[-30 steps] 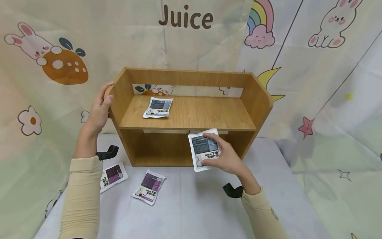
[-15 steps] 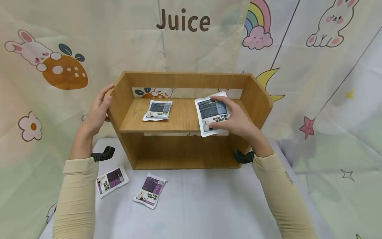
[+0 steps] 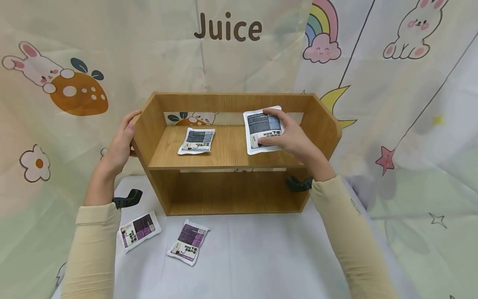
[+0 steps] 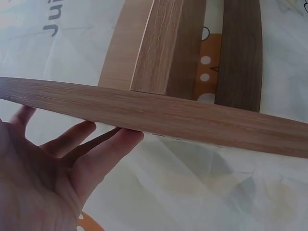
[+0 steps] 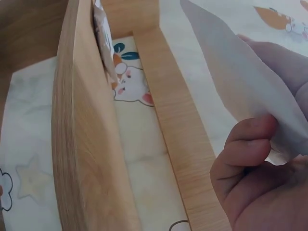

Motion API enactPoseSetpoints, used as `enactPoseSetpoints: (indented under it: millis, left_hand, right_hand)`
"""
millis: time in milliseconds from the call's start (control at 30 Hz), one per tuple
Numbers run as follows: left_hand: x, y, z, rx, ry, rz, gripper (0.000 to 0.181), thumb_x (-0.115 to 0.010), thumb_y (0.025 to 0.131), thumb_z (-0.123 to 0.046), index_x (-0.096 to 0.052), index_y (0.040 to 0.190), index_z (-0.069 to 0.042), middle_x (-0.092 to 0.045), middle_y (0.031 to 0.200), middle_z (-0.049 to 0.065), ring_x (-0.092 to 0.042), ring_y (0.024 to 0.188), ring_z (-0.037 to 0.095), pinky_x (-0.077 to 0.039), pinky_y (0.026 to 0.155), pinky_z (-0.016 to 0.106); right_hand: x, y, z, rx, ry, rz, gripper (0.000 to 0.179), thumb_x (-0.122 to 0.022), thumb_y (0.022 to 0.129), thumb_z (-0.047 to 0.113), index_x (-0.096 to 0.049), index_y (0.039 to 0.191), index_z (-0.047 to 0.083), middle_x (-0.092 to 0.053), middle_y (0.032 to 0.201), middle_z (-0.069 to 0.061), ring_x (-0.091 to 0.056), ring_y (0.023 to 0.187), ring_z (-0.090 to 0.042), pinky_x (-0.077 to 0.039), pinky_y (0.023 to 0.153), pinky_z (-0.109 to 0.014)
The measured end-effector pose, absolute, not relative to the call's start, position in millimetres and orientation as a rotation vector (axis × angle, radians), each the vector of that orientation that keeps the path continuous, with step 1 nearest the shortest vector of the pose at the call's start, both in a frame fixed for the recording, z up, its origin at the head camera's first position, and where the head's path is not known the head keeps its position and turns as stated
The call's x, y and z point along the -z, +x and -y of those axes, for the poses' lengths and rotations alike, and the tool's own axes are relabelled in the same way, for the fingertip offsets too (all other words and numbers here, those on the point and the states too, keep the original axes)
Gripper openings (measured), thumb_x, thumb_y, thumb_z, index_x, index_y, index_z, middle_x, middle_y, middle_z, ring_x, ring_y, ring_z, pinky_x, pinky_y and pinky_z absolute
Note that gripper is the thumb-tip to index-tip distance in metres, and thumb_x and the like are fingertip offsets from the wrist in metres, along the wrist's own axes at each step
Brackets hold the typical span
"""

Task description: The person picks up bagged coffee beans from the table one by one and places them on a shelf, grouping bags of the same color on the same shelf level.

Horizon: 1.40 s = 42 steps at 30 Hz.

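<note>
My right hand pinches a white-edged pouch with a dark blue label by its right side, thumb low and fingers at the top edge. The pouch tilts above the upper board of a two-level wooden shelf. In the right wrist view, the pale back of the pouch shows. A matching blue pouch lies on the left of that board. My left hand rests against the shelf's left side panel; its extended fingers touch the panel's outer face in the left wrist view.
Two pouches with purple labels, one at the left and one nearer the middle, lie on the white tablecloth in front of the shelf. A printed cloth hangs behind it.
My right hand has raised the blue pouch from in front of the lower compartment to over the upper board's right part. My left hand has stayed at the side panel.
</note>
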State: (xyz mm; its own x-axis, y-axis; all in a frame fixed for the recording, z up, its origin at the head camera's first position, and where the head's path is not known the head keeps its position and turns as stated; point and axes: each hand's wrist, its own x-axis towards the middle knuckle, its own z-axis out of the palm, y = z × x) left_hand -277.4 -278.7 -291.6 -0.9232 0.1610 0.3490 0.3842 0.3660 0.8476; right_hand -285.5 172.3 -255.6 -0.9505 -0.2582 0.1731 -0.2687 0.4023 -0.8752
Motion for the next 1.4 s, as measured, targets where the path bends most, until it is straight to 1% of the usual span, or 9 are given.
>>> enactPoseSetpoints:
  millis: [167, 300, 500, 700, 833, 933, 1100, 1267, 1400]
  left_hand:
    - [290.8, -280.6, 274.5, 1.599, -0.493, 2.384, 0.05, -0.02, 0.102, -0.045, -0.019, 0.151, -0.036, -0.03, 0.14, 0.012, -0.041, 0.112, 0.039, -0.037, 0.074, 0.05]
    - [292.9, -278.5, 272.9, 1.606, -0.502, 2.38, 0.05, -0.02, 0.103, -0.044, -0.018, 0.152, -0.036, -0.029, 0.141, 0.012, -0.038, 0.115, 0.039, -0.035, 0.077, 0.051]
    - [295.7, -271.8, 276.1, 1.586, -0.465, 2.37, 0.049, -0.019, 0.103, -0.043, -0.018, 0.152, -0.038, -0.032, 0.138, 0.012, -0.039, 0.112, 0.035, -0.035, 0.075, 0.048]
    - [297.1, -271.3, 275.3, 1.587, -0.458, 2.369, 0.049, -0.021, 0.103, -0.043, -0.018, 0.152, -0.038, -0.031, 0.14, 0.011, -0.039, 0.113, 0.033, -0.035, 0.076, 0.046]
    - [298.5, -274.2, 274.0, 1.597, -0.453, 2.35, 0.05, -0.022, 0.103, -0.041, -0.019, 0.152, -0.037, -0.032, 0.141, 0.01, -0.039, 0.113, 0.033, -0.036, 0.076, 0.044]
    - [297.8, -279.0, 271.6, 1.604, -0.465, 2.338, 0.049, -0.023, 0.103, -0.041, -0.021, 0.152, -0.037, -0.032, 0.142, 0.009, -0.039, 0.115, 0.033, -0.037, 0.077, 0.042]
    - [296.6, -283.2, 269.7, 1.61, -0.464, 2.341, 0.049, -0.023, 0.102, -0.042, -0.021, 0.151, -0.038, -0.032, 0.142, 0.01, -0.038, 0.116, 0.034, -0.038, 0.078, 0.042]
    - [296.1, -282.8, 271.1, 1.604, -0.454, 2.343, 0.049, -0.023, 0.102, -0.043, -0.022, 0.151, -0.039, -0.031, 0.143, 0.011, -0.038, 0.117, 0.035, -0.037, 0.079, 0.044]
    - [297.9, -279.9, 274.5, 1.606, -0.43, 2.352, 0.049, -0.024, 0.102, -0.044, -0.021, 0.151, -0.04, -0.03, 0.144, 0.01, -0.037, 0.117, 0.035, -0.037, 0.079, 0.044]
  right_hand:
    - [253.8, -291.4, -177.2, -1.623, 0.454, 2.632, 0.084, -0.086, 0.075, 0.026, -0.041, 0.146, 0.029, -0.035, 0.142, -0.005, -0.04, 0.119, -0.026, -0.037, 0.096, -0.041]
    - [259.2, -296.6, -182.3, -1.583, 0.413, 2.657, 0.084, -0.085, 0.075, 0.027, -0.041, 0.146, 0.027, -0.035, 0.144, -0.006, -0.038, 0.12, -0.027, -0.033, 0.1, -0.044]
    - [272.0, -307.5, -183.7, -1.55, 0.383, 2.714, 0.084, -0.084, 0.076, 0.031, -0.041, 0.147, 0.028, -0.03, 0.151, -0.006, -0.033, 0.127, -0.027, -0.027, 0.106, -0.047]
    - [279.1, -309.7, -185.4, -1.668, 0.285, 2.692, 0.082, -0.084, 0.076, 0.021, -0.042, 0.146, 0.027, -0.025, 0.154, -0.004, -0.032, 0.128, -0.026, -0.028, 0.106, -0.044]
    - [281.9, -313.0, -188.2, -1.68, 0.238, 2.714, 0.083, -0.085, 0.076, 0.023, -0.042, 0.147, 0.029, -0.019, 0.158, -0.003, -0.03, 0.13, -0.026, -0.027, 0.107, -0.044]
    - [283.5, -316.8, -191.5, -1.658, 0.197, 2.726, 0.083, -0.085, 0.075, 0.025, -0.042, 0.146, 0.03, -0.017, 0.159, -0.002, -0.029, 0.131, -0.026, -0.026, 0.107, -0.045]
    - [288.1, -323.0, -196.7, -1.584, 0.202, 2.769, 0.084, -0.086, 0.074, 0.028, -0.042, 0.146, 0.029, -0.019, 0.158, -0.005, -0.028, 0.133, -0.028, -0.022, 0.109, -0.048]
    - [294.0, -325.7, -199.5, -1.548, 0.207, 2.807, 0.083, -0.084, 0.076, 0.027, -0.041, 0.147, 0.026, -0.027, 0.153, -0.01, -0.032, 0.127, -0.03, -0.028, 0.105, -0.048]
    - [299.3, -327.8, -199.4, -1.568, 0.236, 2.797, 0.081, -0.083, 0.077, 0.025, -0.042, 0.146, 0.024, -0.029, 0.152, -0.01, -0.033, 0.126, -0.029, -0.027, 0.105, -0.047]
